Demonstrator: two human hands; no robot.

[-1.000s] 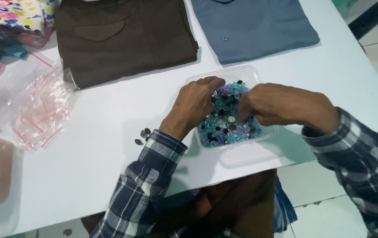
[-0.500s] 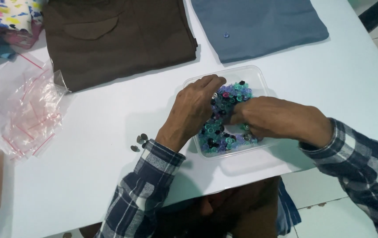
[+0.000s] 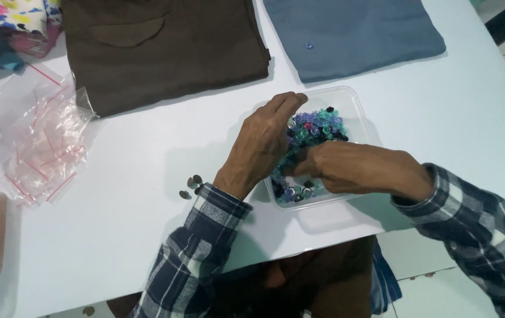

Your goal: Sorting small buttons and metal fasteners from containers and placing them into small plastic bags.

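Observation:
A clear plastic tub (image 3: pixel 355 105) sits on the white table (image 3: pixel 146 194), filled with several small buttons (image 3: pixel 314 125) in purple, teal and black. My left hand (image 3: pixel 261 144) rests flat on the tub's left rim, fingers stretched toward the far edge. My right hand (image 3: pixel 352 168) reaches in from the right, fingers bent down among the buttons; what its fingertips pinch is hidden. A few dark metal buttons (image 3: pixel 190 185) lie loose on the table beside my left cuff.
A folded brown garment (image 3: pixel 164 50) lies at the back left and a folded blue garment (image 3: pixel 352 32) at the back right. Small clear zip bags (image 3: pixel 46 147) are heaped at the left. Patterned fabric (image 3: pixel 5 23) fills the far left corner.
My right hand has slid left and deeper into the tub. My left hand stays on the tub's rim. The view has drifted slightly.

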